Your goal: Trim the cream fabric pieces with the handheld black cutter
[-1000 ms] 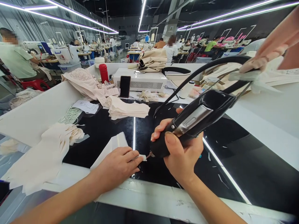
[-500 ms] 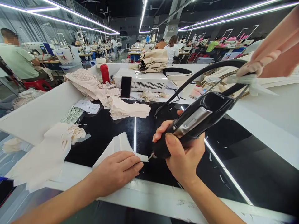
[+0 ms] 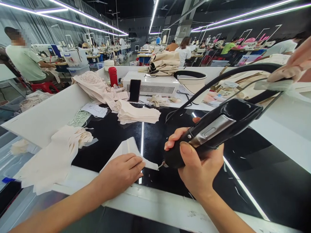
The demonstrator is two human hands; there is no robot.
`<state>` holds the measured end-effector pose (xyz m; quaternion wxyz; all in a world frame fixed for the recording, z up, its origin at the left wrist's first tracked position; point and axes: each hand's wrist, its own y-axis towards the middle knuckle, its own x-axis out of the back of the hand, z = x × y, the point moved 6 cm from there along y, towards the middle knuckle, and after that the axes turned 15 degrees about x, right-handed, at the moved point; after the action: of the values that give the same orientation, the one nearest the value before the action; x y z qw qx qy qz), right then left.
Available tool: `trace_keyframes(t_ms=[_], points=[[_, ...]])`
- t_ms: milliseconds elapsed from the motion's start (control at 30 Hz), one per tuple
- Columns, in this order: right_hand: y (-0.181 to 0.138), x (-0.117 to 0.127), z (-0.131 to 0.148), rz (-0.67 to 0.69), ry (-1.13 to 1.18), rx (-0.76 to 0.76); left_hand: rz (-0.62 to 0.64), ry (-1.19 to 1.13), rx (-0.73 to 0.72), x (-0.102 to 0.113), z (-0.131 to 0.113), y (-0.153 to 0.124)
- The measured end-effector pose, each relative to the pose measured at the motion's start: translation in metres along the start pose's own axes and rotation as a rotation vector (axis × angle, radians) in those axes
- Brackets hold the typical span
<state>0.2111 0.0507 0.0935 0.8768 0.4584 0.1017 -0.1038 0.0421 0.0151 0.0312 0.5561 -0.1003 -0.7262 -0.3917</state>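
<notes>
My left hand lies flat with its fingers stretched out over a white fabric piece on the black work surface. A narrow corner of that piece sticks out to the right of the fingertips. My right hand is wrapped round a black corded hand tool with a silver strip on its side. The tool is tilted, its thin metal tip at the fabric's right corner; whether they touch I cannot tell. Its black cable loops up to another person's hand at the right edge.
Stacked cream fabric pieces lie further back, near a phone, a red flask and a white vented box. Loose fabric hangs over the table's left front edge. Thin scraps lie on the black surface. People sit at sewing machines beyond.
My left hand has slid a little left along the fabric, so more of its corner shows. The tool has shifted slightly right in view and its tip stays by that corner. The whole view has shifted.
</notes>
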Motion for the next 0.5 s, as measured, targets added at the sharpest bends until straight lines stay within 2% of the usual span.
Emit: trace_keyframes(t_ms=[233,500], points=[[-0.001,0.001,-0.001,0.007,0.027,0.008,-0.025,0.049,0.051,0.001,0.001,0.005],[-0.001,0.002,0.002,0.013,0.035,0.017,0.008,0.015,0.17,-0.011,0.01,0.012]])
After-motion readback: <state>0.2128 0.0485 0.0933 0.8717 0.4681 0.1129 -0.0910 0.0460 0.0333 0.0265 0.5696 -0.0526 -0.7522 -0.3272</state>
